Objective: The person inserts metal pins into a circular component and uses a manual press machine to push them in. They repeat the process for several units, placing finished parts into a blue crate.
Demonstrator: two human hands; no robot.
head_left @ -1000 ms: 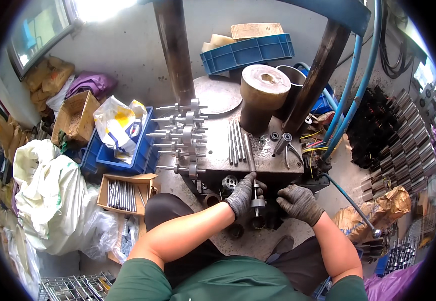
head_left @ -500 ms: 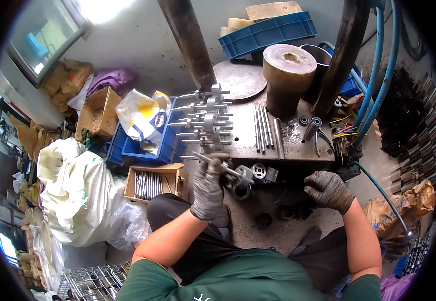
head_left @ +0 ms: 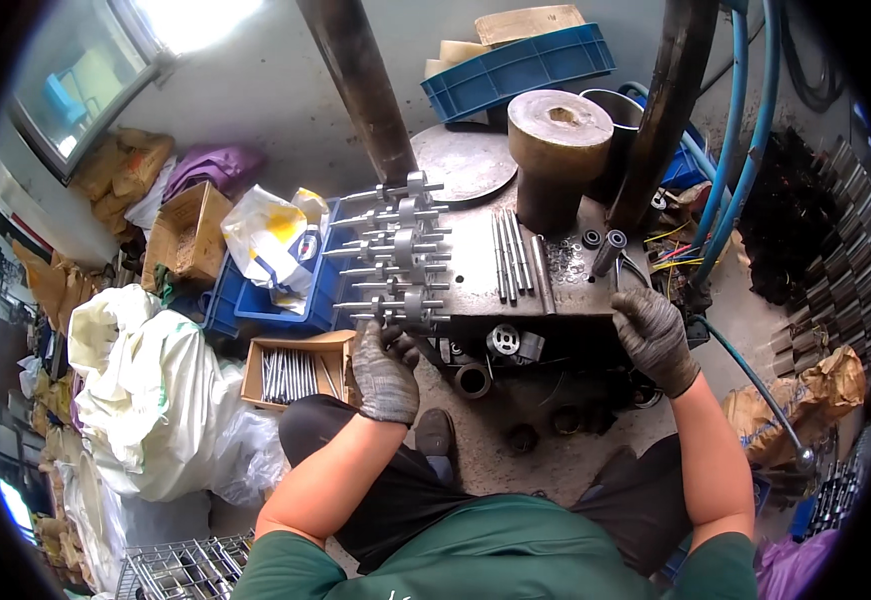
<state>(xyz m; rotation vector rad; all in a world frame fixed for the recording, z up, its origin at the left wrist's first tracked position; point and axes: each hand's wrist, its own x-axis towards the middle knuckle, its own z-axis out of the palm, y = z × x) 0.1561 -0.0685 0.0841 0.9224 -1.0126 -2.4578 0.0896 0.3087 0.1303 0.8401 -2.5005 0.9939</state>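
Observation:
My left hand (head_left: pixel 385 372), in a grey work glove, is just in front of the row of metal shafts with round collars (head_left: pixel 410 245). Its fingers are apart and loosely bent near the closest shaft (head_left: pixel 395 306), with nothing held. At the right front corner of the metal bench (head_left: pixel 470 285), my gloved right hand (head_left: pixel 655 335) is curled over the handle ends of a pair of pliers (head_left: pixel 633 264), which it partly hides. Beside the pliers a bearing (head_left: pixel 616 239) sits on a short upright cylinder. Small rings (head_left: pixel 567 260) and several thin rods (head_left: pixel 511 255) lie to their left.
A thick metal column (head_left: pixel 555 150) stands behind the rods, between two dark posts. Left of the bench are a blue crate (head_left: pixel 285 322) with plastic bags and a cardboard box (head_left: pixel 255 375) of rods. Round metal parts (head_left: pixel 472 380) lie below the bench edge. Blue hoses hang at right.
My left hand has set its collared shaft down at the near end of the row and let go. My right hand has moved forward from below the bench edge to the pliers.

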